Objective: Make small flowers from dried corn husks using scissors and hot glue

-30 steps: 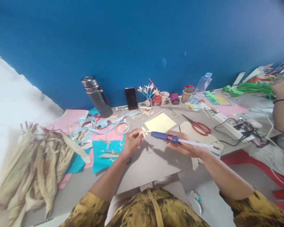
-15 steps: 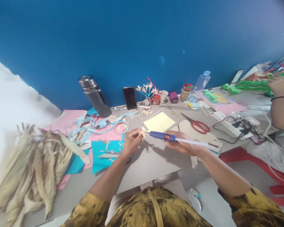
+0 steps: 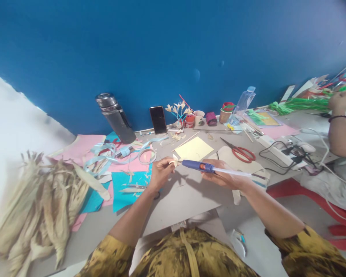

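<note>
At the far left, dried husks (image 3: 31, 211) are lying in a bundle on the table (image 3: 173, 215). Beside them, pink and blue sheets are carrying light-blue ribbon (image 3: 103, 150), cut scraps and a roll of tape (image 3: 147, 156), with a dark flask (image 3: 115, 117) standing behind. The left hand (image 3: 162, 174) is pinching a small pale flower (image 3: 175, 161) between its fingers, just over the table. A phone (image 3: 158, 120) is leaning against the blue wall, and finished-looking pale flowers (image 3: 178, 109) are standing on blue stems to its right. The right hand (image 3: 219, 175) is wrapping its fingers around a blue glue gun (image 3: 197, 166), whose nozzle is pointing left at the flower; whether they are touching is unclear. Further right, red-handled scissors (image 3: 239, 152) are lying open near a white power strip (image 3: 279, 152), and another person's hand (image 3: 340, 102) is reaching over green strands (image 3: 304, 104).
</note>
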### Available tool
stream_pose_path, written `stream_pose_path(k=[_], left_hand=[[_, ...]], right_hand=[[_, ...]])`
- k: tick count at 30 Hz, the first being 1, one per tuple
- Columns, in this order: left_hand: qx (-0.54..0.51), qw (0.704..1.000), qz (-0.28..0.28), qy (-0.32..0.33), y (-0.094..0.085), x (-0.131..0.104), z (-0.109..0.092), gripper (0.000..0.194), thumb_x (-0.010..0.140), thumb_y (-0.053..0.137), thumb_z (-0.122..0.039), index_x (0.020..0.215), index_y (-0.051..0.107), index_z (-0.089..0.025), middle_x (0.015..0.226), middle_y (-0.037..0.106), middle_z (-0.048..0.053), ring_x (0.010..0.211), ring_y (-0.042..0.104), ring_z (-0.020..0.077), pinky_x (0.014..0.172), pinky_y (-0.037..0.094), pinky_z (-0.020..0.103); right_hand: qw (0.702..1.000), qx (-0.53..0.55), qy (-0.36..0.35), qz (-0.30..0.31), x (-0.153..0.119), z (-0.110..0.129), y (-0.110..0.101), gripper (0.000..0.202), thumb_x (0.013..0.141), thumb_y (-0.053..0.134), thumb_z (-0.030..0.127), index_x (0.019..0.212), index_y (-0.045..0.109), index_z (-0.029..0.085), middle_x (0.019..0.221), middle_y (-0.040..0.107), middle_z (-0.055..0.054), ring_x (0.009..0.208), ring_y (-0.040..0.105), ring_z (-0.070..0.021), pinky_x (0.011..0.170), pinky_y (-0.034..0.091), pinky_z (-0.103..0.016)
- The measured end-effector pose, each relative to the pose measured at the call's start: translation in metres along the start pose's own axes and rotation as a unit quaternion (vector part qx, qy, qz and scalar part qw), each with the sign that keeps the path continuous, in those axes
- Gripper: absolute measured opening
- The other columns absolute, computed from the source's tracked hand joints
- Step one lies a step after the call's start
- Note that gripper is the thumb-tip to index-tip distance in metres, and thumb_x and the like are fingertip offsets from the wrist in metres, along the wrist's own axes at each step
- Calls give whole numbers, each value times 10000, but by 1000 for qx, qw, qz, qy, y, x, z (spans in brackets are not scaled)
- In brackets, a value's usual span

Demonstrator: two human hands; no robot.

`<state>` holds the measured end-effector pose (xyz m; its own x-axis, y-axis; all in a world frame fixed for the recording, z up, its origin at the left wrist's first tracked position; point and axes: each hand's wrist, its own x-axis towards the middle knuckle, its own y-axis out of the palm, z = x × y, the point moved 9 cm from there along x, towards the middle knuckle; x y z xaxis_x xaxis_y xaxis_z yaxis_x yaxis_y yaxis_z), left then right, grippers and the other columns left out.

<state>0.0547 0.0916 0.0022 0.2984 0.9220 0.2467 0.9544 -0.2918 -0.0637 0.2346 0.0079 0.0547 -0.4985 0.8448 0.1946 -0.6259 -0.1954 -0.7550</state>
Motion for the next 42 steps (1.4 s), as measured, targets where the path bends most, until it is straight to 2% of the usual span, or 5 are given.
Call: stream_pose_path(k=[16,26,37,42], left_hand=[[-15,1000,10,-24,2,0,-1,245,777,726,-350,606,682,-180,605,570,-5,561,499,116,575,431,253],[-7,999,1,-33,2,-1,-4,285,754,743,-349,549,642,-178,579,554,-9,547,488,109,556,414,247],[-22,999,9,-35,3,0,2,219,765,731,-341,625,709,-174,593,584,-5,584,531,118,579,427,246],[-19,999,4,-47,0,0,6,219,762,735,-345,630,712,-171,574,587,-9,563,515,110,575,411,242]], right_hand=[[1000,-17,12,8,2,5,-2,368,997,404,502,825,531,203,769,595,-55,674,533,-185,630,387,-296],[999,-46,10,-3,0,0,0,319,996,419,464,824,511,211,765,579,-48,668,509,-183,635,365,-291],[998,-67,3,-14,0,-1,0,334,994,408,464,814,518,205,755,582,-49,657,507,-178,624,358,-280],[994,-101,30,-27,0,-2,-1,299,979,449,426,795,522,203,721,581,-33,608,490,-161,596,326,-276]])
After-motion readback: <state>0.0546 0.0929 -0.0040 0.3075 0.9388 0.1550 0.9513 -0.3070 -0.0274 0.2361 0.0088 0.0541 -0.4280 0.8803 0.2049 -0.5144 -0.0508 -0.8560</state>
